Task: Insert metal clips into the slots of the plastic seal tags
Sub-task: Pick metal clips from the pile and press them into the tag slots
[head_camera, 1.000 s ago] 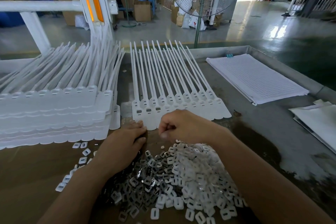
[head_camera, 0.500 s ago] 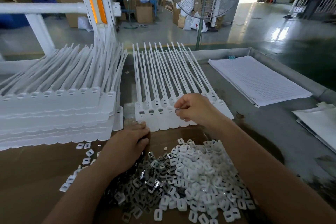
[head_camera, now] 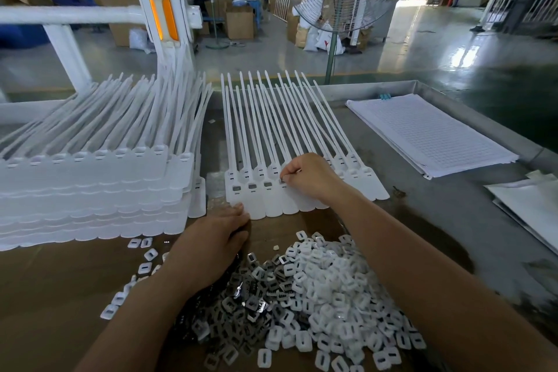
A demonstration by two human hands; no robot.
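A row of white plastic seal tags [head_camera: 259,199] lies flat in the middle, straps pointing away. The three leftmost tags show grey metal clips [head_camera: 236,189] in their slots. My right hand [head_camera: 314,178] pinches a small metal clip [head_camera: 282,180] at the slot of the fourth tag. My left hand [head_camera: 211,246] rests palm down on the near pile of metal clips [head_camera: 241,296], its fingertips by the tags' near edge. White plastic caps [head_camera: 332,290] make up the right side of that pile.
A tall stack of white seal tags [head_camera: 90,190] fills the left. Sheets of gridded paper [head_camera: 428,133] lie at the right, more paper [head_camera: 531,208] at the far right edge. The metal table rim [head_camera: 471,118] runs behind. A fan stand [head_camera: 330,54] rises beyond.
My right hand rose from the clip pile to the tag row and moved down onto the fourth tag's slot with a clip. My left hand stayed on the pile.
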